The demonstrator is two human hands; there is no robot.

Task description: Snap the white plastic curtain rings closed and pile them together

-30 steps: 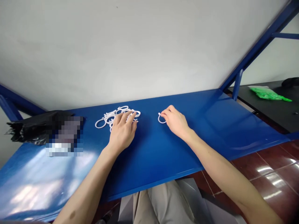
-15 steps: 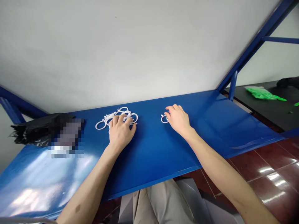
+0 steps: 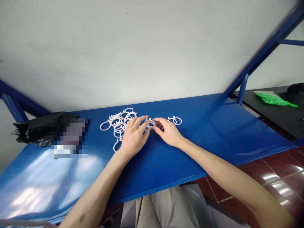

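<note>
Two or so white plastic curtain rings [image 3: 151, 127], each with a small eyelet, are between my hands above the blue table [image 3: 152, 164]. My left hand [image 3: 134, 136] pinches them from the left with thumb and fingertips. From the right, the thumb and forefinger of my right hand [image 3: 169, 131] close on the same rings. A loose pile of curtain rings [image 3: 116, 116] lies left of and partly behind my left hand. Two overlapping curtain rings [image 3: 181, 121] rest just beyond my right hand.
At the table's left end lie a black plastic bag [image 3: 40, 128] and a blurred-out flat object [image 3: 71, 134]. A white wall [image 3: 152, 57] stands behind, with blue frame posts [image 3: 243, 88] at the sides. A green-filled bag [image 3: 273, 98] lies on a black table at right.
My right hand has moved left from a lone ring to meet my left hand, leaving two rings on the table. My left hand has come right from the pile, with rings now between both hands.
</note>
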